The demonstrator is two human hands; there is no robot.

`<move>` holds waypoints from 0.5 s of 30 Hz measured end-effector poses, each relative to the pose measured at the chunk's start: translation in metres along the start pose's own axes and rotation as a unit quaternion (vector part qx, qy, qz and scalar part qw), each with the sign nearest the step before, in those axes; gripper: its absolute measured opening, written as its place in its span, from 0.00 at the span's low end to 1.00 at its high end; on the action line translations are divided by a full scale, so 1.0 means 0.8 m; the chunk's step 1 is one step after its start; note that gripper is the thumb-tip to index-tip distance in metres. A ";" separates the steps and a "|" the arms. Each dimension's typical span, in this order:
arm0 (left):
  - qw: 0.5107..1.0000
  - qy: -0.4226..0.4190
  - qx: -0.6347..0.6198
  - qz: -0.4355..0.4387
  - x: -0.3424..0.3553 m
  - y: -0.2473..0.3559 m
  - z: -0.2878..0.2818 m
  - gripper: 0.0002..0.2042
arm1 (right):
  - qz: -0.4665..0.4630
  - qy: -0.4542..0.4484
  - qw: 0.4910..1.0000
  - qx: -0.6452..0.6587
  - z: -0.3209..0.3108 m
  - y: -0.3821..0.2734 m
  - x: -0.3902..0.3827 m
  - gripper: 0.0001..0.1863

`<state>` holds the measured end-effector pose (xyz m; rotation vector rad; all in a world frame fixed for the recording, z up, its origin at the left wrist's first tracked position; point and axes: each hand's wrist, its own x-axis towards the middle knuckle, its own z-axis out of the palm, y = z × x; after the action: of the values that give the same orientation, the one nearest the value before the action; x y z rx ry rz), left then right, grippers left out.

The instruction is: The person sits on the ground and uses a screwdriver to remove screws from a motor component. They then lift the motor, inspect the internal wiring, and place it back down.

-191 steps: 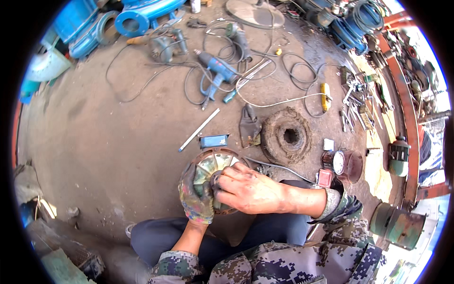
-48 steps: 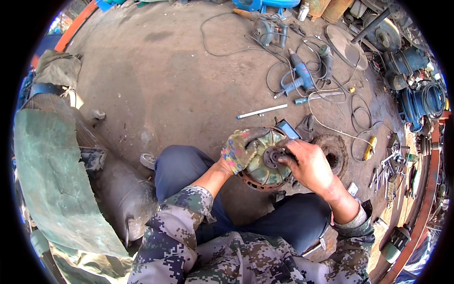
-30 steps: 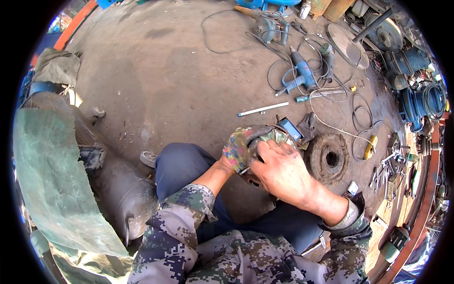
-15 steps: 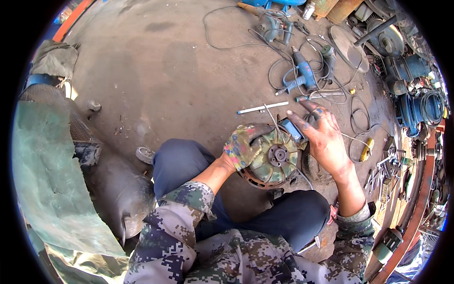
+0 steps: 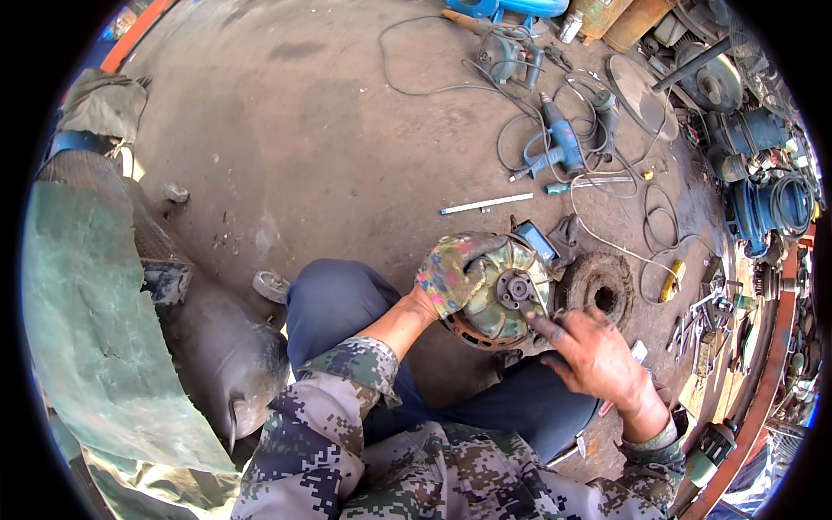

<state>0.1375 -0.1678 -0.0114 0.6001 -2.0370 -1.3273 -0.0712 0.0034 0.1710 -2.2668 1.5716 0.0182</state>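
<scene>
A round, finned, greenish motor part (image 5: 494,310) with a dark drilled hub (image 5: 516,289) sits between my knees, a rusty ring showing along its lower edge. My left hand (image 5: 452,273), in a paint-stained glove, is closed over its left side, thumb on the fins. My right hand (image 5: 594,351) is bare, with dark smudges; its index finger stretches to the part just below the hub, and no object shows in it. Beyond the part lie a small blue-framed rectangular device (image 5: 536,240) and a dark glove (image 5: 565,239). A dirty ring-shaped part (image 5: 600,293) rests at the right.
A white strip (image 5: 487,204) lies ahead on the floor. Past it are a blue heat gun (image 5: 559,143), a grinder (image 5: 607,117) and tangled cables. Wrenches (image 5: 693,325) and blue motors (image 5: 752,208) line the right. A large grey rounded casing (image 5: 230,355) stands at my left.
My right hand has come down toward me from above the device to the hub's lower right, uncovering the ring-shaped part. A thin rod-like line above the motor part no longer shows. My left hand keeps its hold.
</scene>
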 end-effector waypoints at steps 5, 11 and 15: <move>0.994 -0.021 -0.101 -0.023 -0.003 -0.014 0.016 0.21 | -0.129 0.036 0.988 0.073 0.000 -0.041 0.082 0.39; 0.991 -0.044 0.107 -0.066 -0.011 -0.004 0.009 0.19 | 0.008 0.049 0.995 -0.082 -0.027 0.032 0.151 0.13; 0.999 -0.007 0.035 0.021 -0.002 0.005 0.006 0.21 | -0.062 0.162 0.975 -0.139 -0.010 0.060 0.135 0.12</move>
<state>0.1355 -0.1623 -0.0096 0.5777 -2.1039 -1.2446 -0.0761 -0.1111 0.1397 -2.6948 1.6682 -0.1870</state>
